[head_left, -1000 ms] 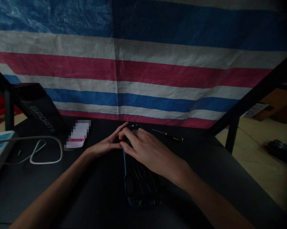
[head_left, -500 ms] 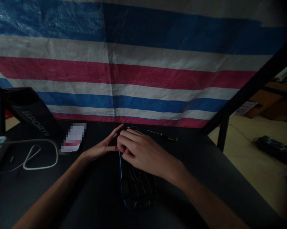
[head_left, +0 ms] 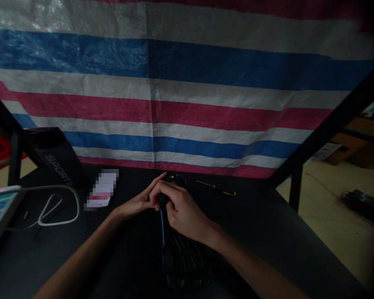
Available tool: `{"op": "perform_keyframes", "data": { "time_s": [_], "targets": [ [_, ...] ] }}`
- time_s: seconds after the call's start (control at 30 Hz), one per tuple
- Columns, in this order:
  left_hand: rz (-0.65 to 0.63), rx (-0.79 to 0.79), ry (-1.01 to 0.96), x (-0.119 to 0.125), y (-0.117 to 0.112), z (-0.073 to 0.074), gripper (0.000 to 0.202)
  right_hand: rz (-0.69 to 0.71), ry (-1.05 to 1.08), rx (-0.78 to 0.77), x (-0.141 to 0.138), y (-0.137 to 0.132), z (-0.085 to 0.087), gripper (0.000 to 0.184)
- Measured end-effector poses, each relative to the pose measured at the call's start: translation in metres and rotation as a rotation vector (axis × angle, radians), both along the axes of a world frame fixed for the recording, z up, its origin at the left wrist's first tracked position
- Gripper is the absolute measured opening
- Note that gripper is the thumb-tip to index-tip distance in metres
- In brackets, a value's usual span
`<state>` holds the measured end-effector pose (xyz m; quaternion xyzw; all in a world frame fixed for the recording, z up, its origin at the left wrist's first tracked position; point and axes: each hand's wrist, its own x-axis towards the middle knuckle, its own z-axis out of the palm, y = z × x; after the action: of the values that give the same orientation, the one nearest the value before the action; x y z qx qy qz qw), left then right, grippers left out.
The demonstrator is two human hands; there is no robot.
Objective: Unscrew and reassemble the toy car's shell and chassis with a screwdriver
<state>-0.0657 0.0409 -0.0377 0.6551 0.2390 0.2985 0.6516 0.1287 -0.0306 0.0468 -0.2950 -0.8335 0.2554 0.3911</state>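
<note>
A long dark object with a blue edge, which looks like an upturned toy car (head_left: 187, 257), lies on the black table with its ribbed underside and a wheel (head_left: 169, 258) showing. My left hand (head_left: 140, 202) grips its far left side, thumb and fingers against the edge. Over the far end bends my right hand (head_left: 183, 209), its fingers curled round a dark rounded part, perhaps another wheel. The fingertips of both hands nearly meet there, and they hide much of that end. To the right of the hands lies a screwdriver (head_left: 221, 190) with a black and yellow handle.
A phone (head_left: 104, 189) with a blurred screen lies to the left, near a black box (head_left: 57, 160) lettered "SPORT". A white cable (head_left: 76, 207) loops beside a white and blue case (head_left: 1, 207). Striped sheeting (head_left: 187, 99) hangs behind the table (head_left: 267, 241).
The view has tilted up, so everything sits lower in the picture. My right hand has turned at the wrist, and its fingers now arch over the car's far left corner. My left hand still grips the side.
</note>
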Motion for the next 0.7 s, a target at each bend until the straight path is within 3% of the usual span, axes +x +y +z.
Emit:
{"op": "perform_keyframes", "data": {
  "time_s": [0.13,0.23,0.37,0.7],
  "targets": [
    [-0.015,-0.025,-0.019,0.002,-0.001,0.0,0.105,0.098,0.208,-0.257,-0.001,0.007,-0.009,0.044],
    [-0.022,-0.044,-0.006,0.002,-0.001,0.0,0.103,0.175,0.366,-0.456,-0.003,0.011,-0.016,0.034],
    [-0.012,-0.034,0.012,0.001,0.001,-0.002,0.104,0.182,0.502,-0.594,-0.008,0.012,-0.021,0.018],
    [-0.01,-0.061,0.004,0.003,0.0,0.001,0.104,0.222,0.685,-0.966,-0.018,0.006,-0.018,0.012]
  ]
}}
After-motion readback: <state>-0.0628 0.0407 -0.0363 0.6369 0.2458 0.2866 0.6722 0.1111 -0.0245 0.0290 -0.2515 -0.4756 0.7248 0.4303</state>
